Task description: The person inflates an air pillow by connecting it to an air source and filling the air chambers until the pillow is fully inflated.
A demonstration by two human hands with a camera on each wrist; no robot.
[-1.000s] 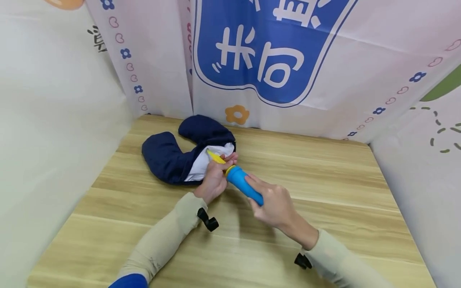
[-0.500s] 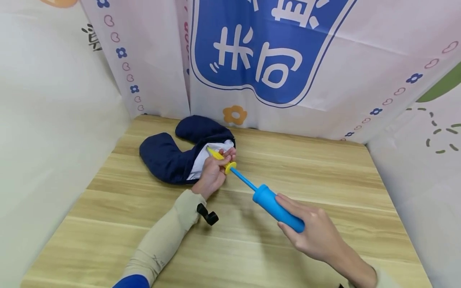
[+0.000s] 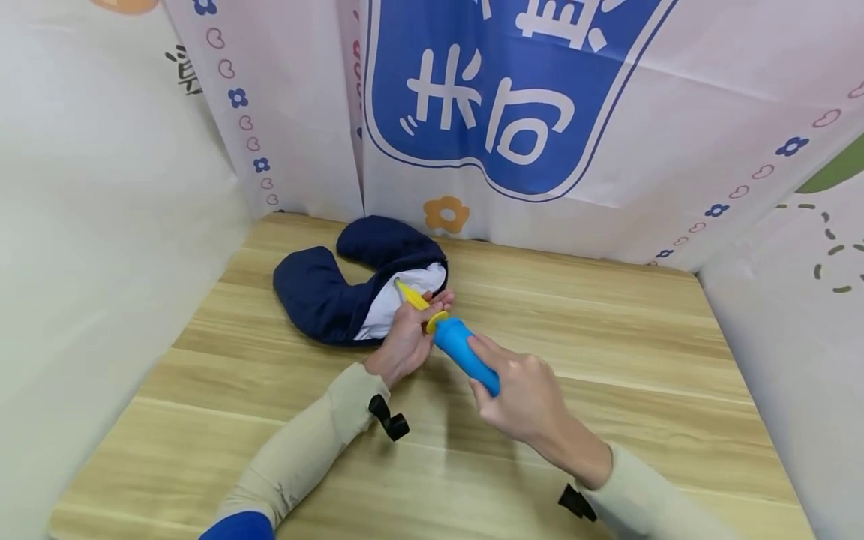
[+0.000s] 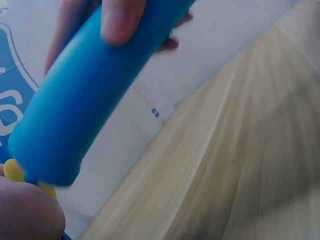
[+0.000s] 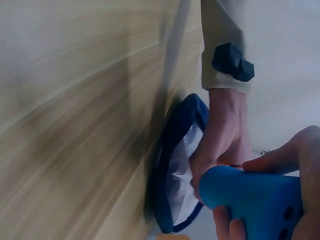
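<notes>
Barrel (image 3: 464,352), gripped by right hand (image 3: 526,397), has slid back near yellow nozzle (image 3: 412,295), held by left hand (image 3: 407,335) over navy pillow (image 3: 313,296) on table (image 3: 607,322), so the pushing stroke seems almost finished.

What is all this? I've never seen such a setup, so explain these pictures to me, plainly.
There is no machine, just a person's left hand and right hand. The wide view comes from a camera on the head, looking forward and down; the two close views come from cameras on the wrists. On the table lies a dark blue, U-shaped pillow, its white lining showing. The right hand grips a blue pump; the left holds its yellow nozzle.
</notes>
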